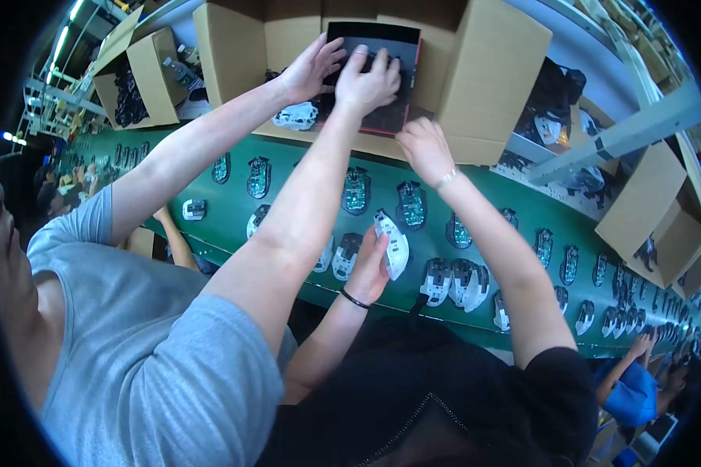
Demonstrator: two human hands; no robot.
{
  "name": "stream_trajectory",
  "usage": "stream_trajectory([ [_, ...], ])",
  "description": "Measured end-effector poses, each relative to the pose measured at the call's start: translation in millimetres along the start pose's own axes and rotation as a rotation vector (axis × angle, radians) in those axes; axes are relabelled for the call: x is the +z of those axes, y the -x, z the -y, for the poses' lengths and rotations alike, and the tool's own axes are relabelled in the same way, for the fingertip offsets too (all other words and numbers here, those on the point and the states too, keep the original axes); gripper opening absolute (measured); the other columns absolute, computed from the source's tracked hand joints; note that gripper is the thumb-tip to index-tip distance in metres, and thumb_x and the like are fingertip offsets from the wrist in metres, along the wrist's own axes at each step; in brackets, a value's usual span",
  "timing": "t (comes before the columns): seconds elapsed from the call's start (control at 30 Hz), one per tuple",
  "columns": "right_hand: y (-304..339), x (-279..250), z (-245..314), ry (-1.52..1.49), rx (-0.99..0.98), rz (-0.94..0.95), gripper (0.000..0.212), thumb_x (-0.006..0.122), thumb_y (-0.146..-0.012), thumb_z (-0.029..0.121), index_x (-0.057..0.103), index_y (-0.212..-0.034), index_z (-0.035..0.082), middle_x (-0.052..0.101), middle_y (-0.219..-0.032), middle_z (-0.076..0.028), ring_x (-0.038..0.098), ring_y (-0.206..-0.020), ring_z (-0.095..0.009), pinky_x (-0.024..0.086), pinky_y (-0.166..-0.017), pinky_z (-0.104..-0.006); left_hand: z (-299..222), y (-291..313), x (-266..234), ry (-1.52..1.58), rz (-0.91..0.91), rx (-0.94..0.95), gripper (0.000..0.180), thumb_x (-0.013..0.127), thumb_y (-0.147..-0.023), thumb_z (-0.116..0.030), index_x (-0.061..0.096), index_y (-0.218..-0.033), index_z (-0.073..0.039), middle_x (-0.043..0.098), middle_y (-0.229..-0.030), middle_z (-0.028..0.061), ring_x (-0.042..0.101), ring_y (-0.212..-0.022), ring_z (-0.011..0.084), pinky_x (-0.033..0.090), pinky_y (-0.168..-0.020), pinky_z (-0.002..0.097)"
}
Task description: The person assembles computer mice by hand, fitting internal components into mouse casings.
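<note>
My left hand [368,274], with a black band at its wrist, is closed around a white computer mouse shell [395,247] tilted upright above the bench. My right hand [426,148] has its fingers curled at the near right corner of a dark box with red edges [407,101]. What those fingers hold, if anything, is hidden. That box sits inside a large cardboard carton [491,78]. A co-worker in a grey shirt leans in from the left, with one hand [370,82] inside the dark box and the other hand [308,74] by its left side.
Rows of mouse halves with green circuit boards [356,191] and white-and-black mouse parts [467,284] lie on the green bench [241,233]. A plastic-wrapped white piece [296,116] lies by the carton. A metal post [623,136] slants at right; more cartons [654,214] stand there.
</note>
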State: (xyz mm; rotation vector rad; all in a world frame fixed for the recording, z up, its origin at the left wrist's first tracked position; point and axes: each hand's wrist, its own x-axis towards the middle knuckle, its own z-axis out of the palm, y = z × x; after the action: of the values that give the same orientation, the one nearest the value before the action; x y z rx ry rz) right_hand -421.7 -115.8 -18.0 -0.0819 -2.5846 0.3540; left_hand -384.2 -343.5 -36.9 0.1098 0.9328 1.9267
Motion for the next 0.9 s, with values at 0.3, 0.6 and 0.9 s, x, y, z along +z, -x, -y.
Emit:
stream_trajectory([
  [0.3,-38.5,66.7,-38.0,0.409,-0.103,0.100,0.013,0.055,-0.071,0.013,0.065,-0.064,0.011,0.060,-0.074,-0.003,0.053,-0.088,-0.019,0.037,-0.083,-0.0362,1.2,21.9,-24.1,0.117,-0.140,-0.148,0.051,0.051,-0.091,-0.035,0.033,-0.132,-0.013,0.050,-0.120,0.0046,0.050,-0.113,0.0196,0.042,-0.093,0.0368],
  [0.6,-93.7,40.1,-58.6,-0.093,0.219,0.175,0.007,0.061,-0.075,0.008,0.066,-0.079,0.007,0.063,-0.082,-0.013,0.059,-0.088,-0.029,0.047,-0.081,-0.0387,-30.5,11.7,-7.6,0.243,-0.188,-0.042,0.041,0.053,-0.090,-0.026,0.037,-0.126,-0.012,0.055,-0.111,0.0059,0.055,-0.104,0.0197,0.046,-0.087,0.0357],
  [0.9,-88.3,43.8,-28.7,0.184,0.088,0.332,0.008,0.061,-0.073,0.009,0.066,-0.077,0.014,0.065,-0.084,-0.007,0.059,-0.086,-0.021,0.038,-0.077,-0.0352,-38.9,16.9,-8.4,0.316,-0.201,-0.007,0.045,0.056,-0.087,-0.026,0.038,-0.126,-0.013,0.054,-0.113,0.0059,0.055,-0.104,0.0202,0.046,-0.087,0.0360],
])
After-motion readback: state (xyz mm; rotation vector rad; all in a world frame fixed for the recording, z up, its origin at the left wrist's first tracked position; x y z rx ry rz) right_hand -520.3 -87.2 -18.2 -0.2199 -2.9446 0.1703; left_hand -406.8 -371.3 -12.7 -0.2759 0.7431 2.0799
